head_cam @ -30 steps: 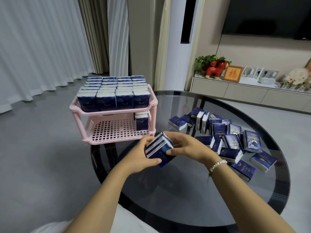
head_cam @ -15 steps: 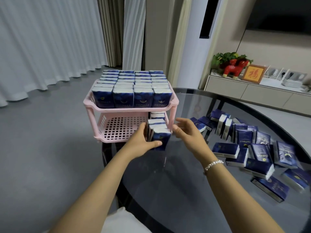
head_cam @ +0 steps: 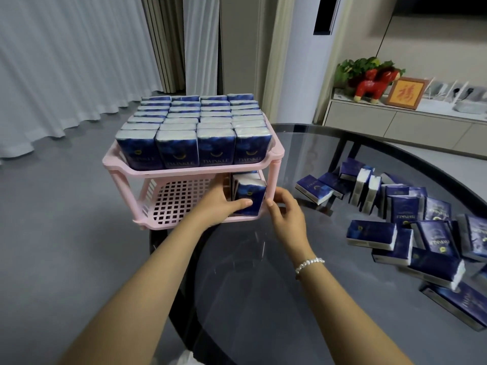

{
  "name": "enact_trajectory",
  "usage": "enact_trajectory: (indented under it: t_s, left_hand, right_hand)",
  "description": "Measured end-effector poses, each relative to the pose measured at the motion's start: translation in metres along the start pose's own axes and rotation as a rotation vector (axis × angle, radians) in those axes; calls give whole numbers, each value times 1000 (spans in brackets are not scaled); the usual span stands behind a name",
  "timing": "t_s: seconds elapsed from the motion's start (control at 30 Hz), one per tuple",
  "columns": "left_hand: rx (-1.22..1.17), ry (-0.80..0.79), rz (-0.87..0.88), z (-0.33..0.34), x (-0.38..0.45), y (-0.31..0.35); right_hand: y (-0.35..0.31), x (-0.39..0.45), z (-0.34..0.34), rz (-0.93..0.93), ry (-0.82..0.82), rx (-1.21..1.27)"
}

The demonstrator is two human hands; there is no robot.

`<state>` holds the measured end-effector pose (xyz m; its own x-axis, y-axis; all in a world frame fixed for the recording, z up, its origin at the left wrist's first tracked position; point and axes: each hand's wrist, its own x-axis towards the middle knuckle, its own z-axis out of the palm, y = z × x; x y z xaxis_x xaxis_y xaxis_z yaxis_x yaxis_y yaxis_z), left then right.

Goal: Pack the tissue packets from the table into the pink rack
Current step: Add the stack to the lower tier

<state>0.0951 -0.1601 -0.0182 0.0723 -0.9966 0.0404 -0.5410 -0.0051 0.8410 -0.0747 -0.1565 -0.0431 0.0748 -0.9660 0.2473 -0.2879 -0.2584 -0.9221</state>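
A pink two-tier rack [head_cam: 168, 171] stands at the left edge of the round glass table [head_cam: 263, 272]. Its top shelf is filled with rows of upright dark blue tissue packets [head_cam: 195, 127]. On the lower shelf, at the right end, stands a small row of packets [head_cam: 249, 194]. My left hand [head_cam: 222, 204] grips this row, thumb across the front packet. My right hand [head_cam: 286, 210] hovers just right of the rack's front post with relaxed fingers, holding nothing. Several loose packets [head_cam: 411, 225] lie scattered on the table's right side.
The rest of the lower shelf [head_cam: 179, 201] is bare grid. Grey floor and white curtains lie to the left. A low cabinet [head_cam: 395, 122] with a red figurine and a framed picture stands behind the table.
Both hands carried the small stack of packets from the table's middle into the rack's lower shelf. My right hand has come off the stack; my left still holds it.
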Motion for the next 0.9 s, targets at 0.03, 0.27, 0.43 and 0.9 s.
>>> enact_trajectory:
  t_s: [0.03,0.27,0.43,0.9]
  left_hand:
    - [-5,5,-5,2,2,-1]
    - [-17,111,27,15,3,-5]
    - [20,96,82,25,-6,0]
    - [-183,-12,-28,30,-9,17]
  right_hand:
    - [1,0,1,-11,5,-4]
    - [6,1,1,-36,-6,-21]
    - [6,0,0,-58,8,-7]
    - [13,0,6,-66,20,-14]
